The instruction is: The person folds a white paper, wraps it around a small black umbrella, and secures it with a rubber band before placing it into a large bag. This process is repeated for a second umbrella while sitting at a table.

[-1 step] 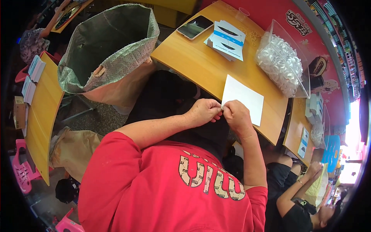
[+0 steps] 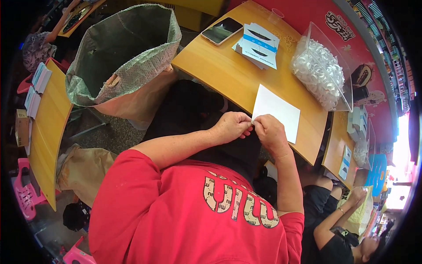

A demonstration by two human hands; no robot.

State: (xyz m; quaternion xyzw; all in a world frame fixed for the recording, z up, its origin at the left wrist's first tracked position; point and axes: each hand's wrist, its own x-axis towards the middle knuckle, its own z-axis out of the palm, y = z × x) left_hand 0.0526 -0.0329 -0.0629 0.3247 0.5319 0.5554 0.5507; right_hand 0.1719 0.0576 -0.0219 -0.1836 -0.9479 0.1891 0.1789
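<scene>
My left hand (image 2: 233, 128) and my right hand (image 2: 271, 132) meet fingertip to fingertip at the near corner of a blank white card (image 2: 277, 113). Both are closed in a pinch. A tiny pale bit shows between the fingertips, too small to name. The card lies flat on the yellow wooden table (image 2: 215, 72) and reaches over its near edge. Farther back is a stack of printed cards (image 2: 260, 46) with umbrella pictures and a blue band. A clear plastic bin (image 2: 320, 72) to its right holds many curled white strips.
A phone (image 2: 223, 31) lies at the table's far left, rubber bands (image 2: 288, 40) and a clear cup (image 2: 275, 16) at its back. A large open woven sack (image 2: 127, 53) stands left. Another table (image 2: 46, 132) is beyond it. A person (image 2: 336, 235) sits at the right.
My hands and the white card stay in the same place. At the right, the other person's arms have shifted slightly.
</scene>
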